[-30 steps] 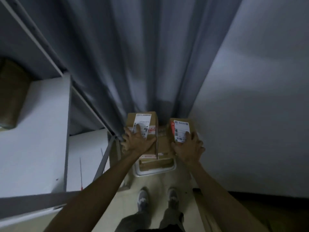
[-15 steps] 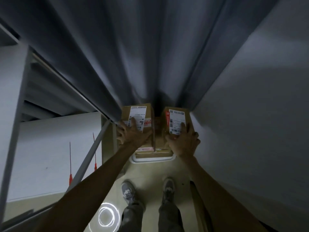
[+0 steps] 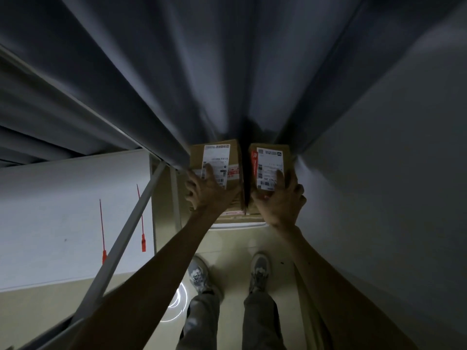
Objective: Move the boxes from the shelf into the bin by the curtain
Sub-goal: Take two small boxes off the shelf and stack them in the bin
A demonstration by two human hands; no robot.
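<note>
Though light is dim, both cardboard boxes (image 3: 235, 156) bear white, seemingly barcoded labels (image 3: 216, 157).

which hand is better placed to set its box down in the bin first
Left, narrowly. The left hand grips the left box more squarely above the bin; the right hand holds the right box further out toward the wall.

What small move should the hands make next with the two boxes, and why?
Probably lower both boxes into the white bin and let go. The left hand grips the left box, the right hand the right box, side by side just above it by the curtain, where other cardboard already lies.
</note>
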